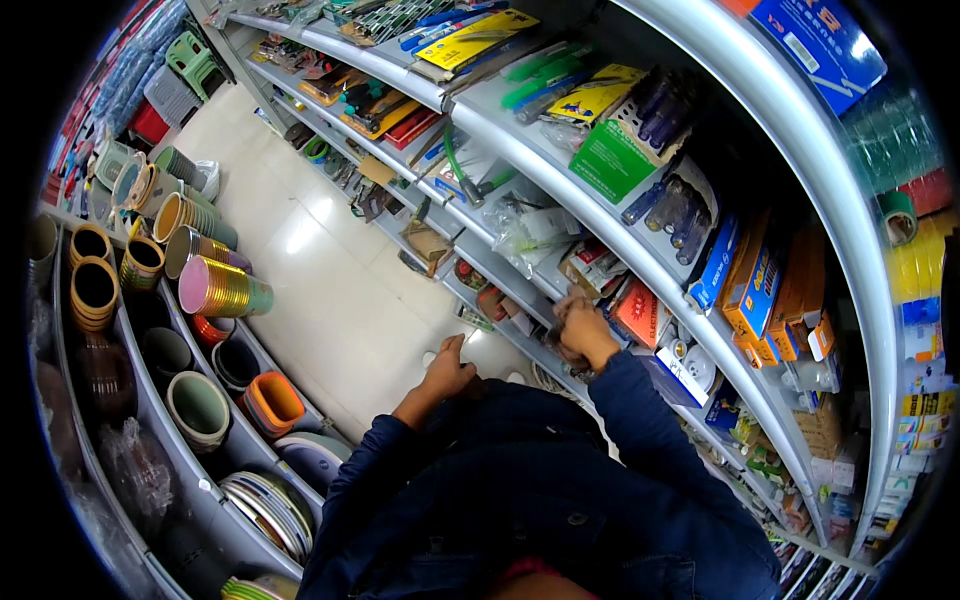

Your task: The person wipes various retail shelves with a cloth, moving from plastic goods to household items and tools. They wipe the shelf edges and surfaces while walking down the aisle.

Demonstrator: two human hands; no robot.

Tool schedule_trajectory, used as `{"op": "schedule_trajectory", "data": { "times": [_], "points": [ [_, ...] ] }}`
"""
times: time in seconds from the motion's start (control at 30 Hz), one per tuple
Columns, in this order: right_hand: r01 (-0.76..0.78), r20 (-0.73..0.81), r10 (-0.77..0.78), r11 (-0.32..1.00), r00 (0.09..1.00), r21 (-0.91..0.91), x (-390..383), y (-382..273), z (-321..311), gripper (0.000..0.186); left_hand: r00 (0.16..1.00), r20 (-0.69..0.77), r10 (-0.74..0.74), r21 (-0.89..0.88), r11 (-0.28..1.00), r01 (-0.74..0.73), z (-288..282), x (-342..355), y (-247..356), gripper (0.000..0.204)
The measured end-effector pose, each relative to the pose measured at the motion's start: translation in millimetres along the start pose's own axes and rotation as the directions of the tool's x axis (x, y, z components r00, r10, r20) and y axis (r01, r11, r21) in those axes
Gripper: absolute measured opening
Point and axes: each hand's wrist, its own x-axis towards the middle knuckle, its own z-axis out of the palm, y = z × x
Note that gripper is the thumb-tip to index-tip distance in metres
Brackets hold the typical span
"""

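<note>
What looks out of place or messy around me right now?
Crumpled clear plastic lies bunched in the left-hand shelving, looking untidy beside the neatly nested pots. More loose plastic bulges from the right-hand shelving, ahead of your right hand.

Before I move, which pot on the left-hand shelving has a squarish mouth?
The bright orange pot, just right of the pale green pot. Its rounded-square rim sets it apart; the green pot's rim is round.
</note>
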Motion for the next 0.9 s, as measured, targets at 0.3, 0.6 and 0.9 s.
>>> {"op": "schedule_trajectory", "data": {
  "times": [0.3,0.6,0.9],
  "points": [
    [0.321,-0.487,-0.034,0.792,0.873,0.519,44,5,-36,0.046,0.964,-0.215,0.156,-0.089,0.98,-0.178,-7,97,62,0.085],
    [0.079,-0.696,-0.196,0.977,0.691,-0.196,178,48,-34,0.046,0.999,-0.023,0.037,-0.195,0.98,-0.041,9,151,130,0.084],
    [0.215,-0.342,-0.22,0.975,0.914,-0.051,137,-27,-56,0.047,0.979,-0.155,0.131,-0.054,0.989,-0.141,39,156,104,0.088]
  ]
}}
